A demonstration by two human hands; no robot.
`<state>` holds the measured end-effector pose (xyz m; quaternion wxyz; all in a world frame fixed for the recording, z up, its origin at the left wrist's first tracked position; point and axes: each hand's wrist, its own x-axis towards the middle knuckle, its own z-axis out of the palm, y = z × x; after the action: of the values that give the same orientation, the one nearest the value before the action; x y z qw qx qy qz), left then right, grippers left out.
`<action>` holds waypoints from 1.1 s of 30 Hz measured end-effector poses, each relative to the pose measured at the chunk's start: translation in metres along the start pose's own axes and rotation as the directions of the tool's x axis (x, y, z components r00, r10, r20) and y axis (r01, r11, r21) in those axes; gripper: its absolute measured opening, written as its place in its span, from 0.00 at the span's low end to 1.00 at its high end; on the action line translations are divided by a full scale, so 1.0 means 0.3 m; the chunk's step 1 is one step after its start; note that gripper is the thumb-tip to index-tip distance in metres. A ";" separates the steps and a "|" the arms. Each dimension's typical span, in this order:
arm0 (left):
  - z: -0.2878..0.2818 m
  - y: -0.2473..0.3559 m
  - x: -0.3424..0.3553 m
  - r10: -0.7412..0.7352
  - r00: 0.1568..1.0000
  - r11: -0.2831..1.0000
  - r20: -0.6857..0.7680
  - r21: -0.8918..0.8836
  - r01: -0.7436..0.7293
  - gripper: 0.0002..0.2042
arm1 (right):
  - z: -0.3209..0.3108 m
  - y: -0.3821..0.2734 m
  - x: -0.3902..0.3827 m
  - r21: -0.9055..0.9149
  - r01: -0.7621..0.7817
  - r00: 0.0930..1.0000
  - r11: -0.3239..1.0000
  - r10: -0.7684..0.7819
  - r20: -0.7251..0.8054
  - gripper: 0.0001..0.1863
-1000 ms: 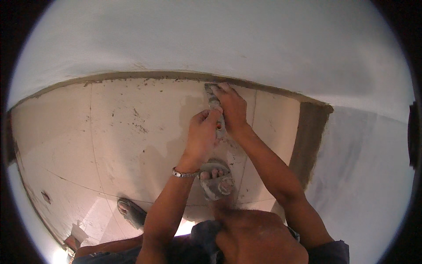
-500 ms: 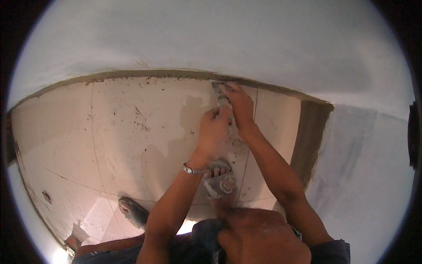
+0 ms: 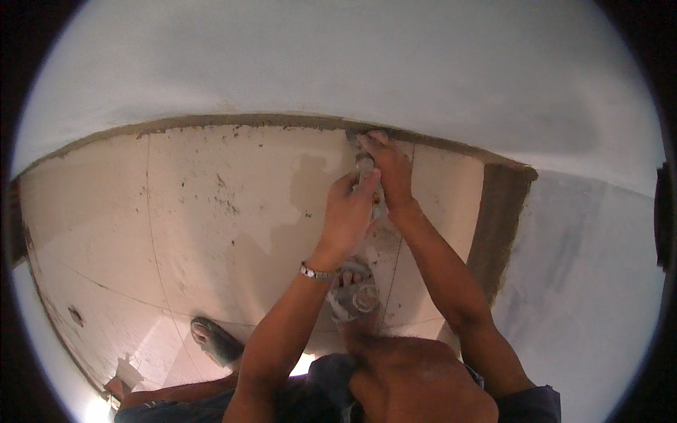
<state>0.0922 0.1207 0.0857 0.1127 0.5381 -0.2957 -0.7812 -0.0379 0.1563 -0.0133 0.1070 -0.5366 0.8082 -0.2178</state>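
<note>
My left hand (image 3: 347,215), with a metal-band watch (image 3: 315,271) at its wrist, is closed round the handle of a mortar-smeared putty knife (image 3: 364,163). Its grey blade reaches the far floor edge, against the brown mortar strip (image 3: 282,121) along the wall's foot. My right hand (image 3: 392,168) is beside it, its curled fingers on the blade end, partly hiding it. How the right thumb lies cannot be made out.
Beyond the strip rises a pale wall (image 3: 338,63). A wider mortar band (image 3: 491,218) runs along the right side wall. Dark crumbs lie scattered on the cream floor tiles (image 3: 211,233). My sandalled feet (image 3: 355,299) stand below my hands and farther left.
Both hands and the putty knife have shifted slightly right along the mortar strip. My left wrist has moved right with them; my feet stay put.
</note>
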 end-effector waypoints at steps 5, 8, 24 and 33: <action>-0.046 -0.035 0.027 -0.030 0.997 0.999 0.071 0.021 0.028 0.22 | -0.015 -0.029 -0.003 -0.016 0.076 0.994 0.997 -0.074 0.077 0.27; -0.060 0.022 -0.043 -0.115 0.991 0.989 -0.064 0.090 0.120 0.24 | -0.012 -0.084 -0.011 0.084 0.106 0.989 0.991 -0.114 0.097 0.27; -0.200 0.056 0.021 -0.072 0.995 0.997 0.075 0.021 0.071 0.18 | 0.077 -0.154 0.039 -0.077 0.142 0.990 0.987 -0.139 0.038 0.26; -0.234 0.028 0.018 -0.073 0.996 0.993 0.056 0.098 0.067 0.13 | 0.057 -0.183 0.026 -0.085 0.129 0.979 0.988 -0.113 0.168 0.31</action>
<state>0.1524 0.0875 0.0690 0.0504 0.5293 -0.3173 -0.7853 0.0109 0.1270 -0.0024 0.1333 -0.6052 0.7722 -0.1406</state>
